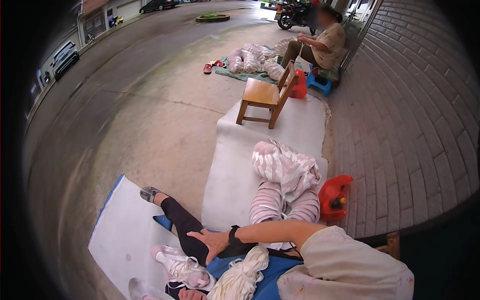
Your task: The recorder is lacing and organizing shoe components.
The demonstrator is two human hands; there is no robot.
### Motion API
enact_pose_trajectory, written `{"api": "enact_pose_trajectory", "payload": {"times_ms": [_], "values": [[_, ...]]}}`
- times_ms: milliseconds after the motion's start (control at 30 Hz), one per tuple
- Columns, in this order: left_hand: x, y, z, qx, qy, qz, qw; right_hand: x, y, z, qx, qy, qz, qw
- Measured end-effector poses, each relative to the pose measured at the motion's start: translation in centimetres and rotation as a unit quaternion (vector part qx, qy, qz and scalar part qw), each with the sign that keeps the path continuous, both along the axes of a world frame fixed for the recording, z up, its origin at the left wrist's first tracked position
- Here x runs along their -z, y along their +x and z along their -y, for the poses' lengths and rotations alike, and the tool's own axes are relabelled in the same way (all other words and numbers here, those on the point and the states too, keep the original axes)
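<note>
- White-and-pink shoe (175,261), its laces (192,263) loose, lies just left of a cream lace bundle (240,277).
- Right hand (214,242): fingers splayed on the dark-trousered leg (181,220); left hand (192,294): cut off, grip unclear.
- Beyond: pink-white rolls (285,167), red container (330,202), wooden chair (262,92).

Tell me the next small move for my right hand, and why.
Probably bring the right hand down to the white-and-pink shoe: its laces look slack, it lies close by, and that hand rests on the black-clad leg, seemingly holding nothing.
</note>
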State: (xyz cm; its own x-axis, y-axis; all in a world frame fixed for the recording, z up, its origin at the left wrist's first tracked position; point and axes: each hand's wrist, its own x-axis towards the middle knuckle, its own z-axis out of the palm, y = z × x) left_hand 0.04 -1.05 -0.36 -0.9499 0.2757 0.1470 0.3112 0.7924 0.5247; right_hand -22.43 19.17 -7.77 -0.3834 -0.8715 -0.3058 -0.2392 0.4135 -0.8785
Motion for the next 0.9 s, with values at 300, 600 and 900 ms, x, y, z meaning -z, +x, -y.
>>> {"api": "enact_pose_trajectory", "payload": {"times_ms": [300,600,900], "values": [[-0.1,-0.2,-0.2,-0.003,0.024,0.003,1.0,0.1,-0.1,-0.1,0.0,0.024,-0.009,1.0],[-0.3,0.0,-0.2,-0.002,0.009,0.016,1.0,0.1,0.1,0.0,0.004,0.009,-0.011,1.0],[1.8,0.3,0.1,-0.012,0.007,-0.014,1.0,-0.1,0.1,0.1,0.003,0.025,-0.012,1.0]]}}
